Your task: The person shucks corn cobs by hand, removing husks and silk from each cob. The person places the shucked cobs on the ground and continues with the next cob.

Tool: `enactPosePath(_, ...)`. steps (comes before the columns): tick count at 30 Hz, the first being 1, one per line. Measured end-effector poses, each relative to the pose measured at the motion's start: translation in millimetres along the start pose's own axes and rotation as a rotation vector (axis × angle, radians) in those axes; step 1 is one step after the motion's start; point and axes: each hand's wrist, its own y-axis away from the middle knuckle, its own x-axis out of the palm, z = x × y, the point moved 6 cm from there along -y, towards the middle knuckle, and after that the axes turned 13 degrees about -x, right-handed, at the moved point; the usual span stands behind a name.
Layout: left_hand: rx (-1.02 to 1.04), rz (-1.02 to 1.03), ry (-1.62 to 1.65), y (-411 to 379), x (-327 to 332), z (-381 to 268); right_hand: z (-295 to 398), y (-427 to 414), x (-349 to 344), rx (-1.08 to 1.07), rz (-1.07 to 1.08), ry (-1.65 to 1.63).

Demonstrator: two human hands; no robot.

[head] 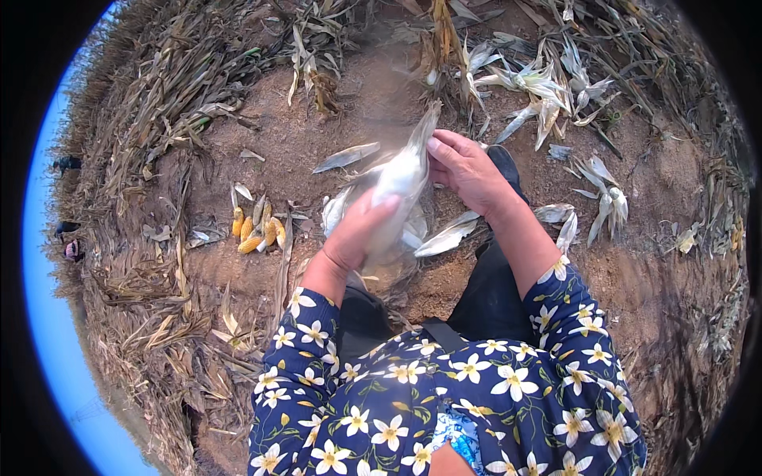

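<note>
An ear of corn in its pale husk [400,178] is held up at the centre, somewhat blurred, its pointed tip towards the top. Around its lower part my left hand [360,223] is closed. My right hand [461,166] has its thumb and fingers pinched on the husk near the tip. Loose husks [446,235] lie on the soil beneath and beside the ear. To the left, several husked yellow corn cobs [250,244] lie in a small group on the ground.
Opened husks [533,83] lie at the upper right, more [608,205] at the right. Dry corn stalks [178,89] are heaped at the upper left, and an upright stalk [443,35] stands ahead. My dark shoe [505,163] is beside the right forearm. People are faintly visible at the far left.
</note>
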Motion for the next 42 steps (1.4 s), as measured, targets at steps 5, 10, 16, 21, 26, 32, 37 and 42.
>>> enactPosePath(5,-0.032,-0.053,-0.155,-12,-11,-1,-5,-8,0,-0.037,0.072,0.168)
enactPosePath(10,0.214,-0.225,-0.322,-21,-25,-7,-19,-21,3,-0.116,-0.032,0.315)
enactPosePath(16,0.306,-0.410,-0.511,-13,-31,-20,-39,-30,-2,-0.038,-0.261,0.107)
enactPosePath(21,0.221,-0.255,-0.330,-20,-29,-13,-28,-21,9,-0.008,-0.191,-0.036)
enactPosePath(26,0.306,-0.542,-0.730,-17,-21,-19,-50,-25,-12,-0.067,-0.213,-0.024)
enactPosePath(32,0.506,-0.708,-0.937,-22,-27,-18,-62,-36,-10,-0.042,-0.265,-0.162)
enactPosePath(37,0.710,-0.737,-0.932,-22,-33,-21,-66,-41,-6,-0.007,-0.283,-0.185)
enactPosePath(42,0.650,-0.690,-0.937,-22,-36,-20,-79,-42,-9,0.003,-0.272,-0.232)
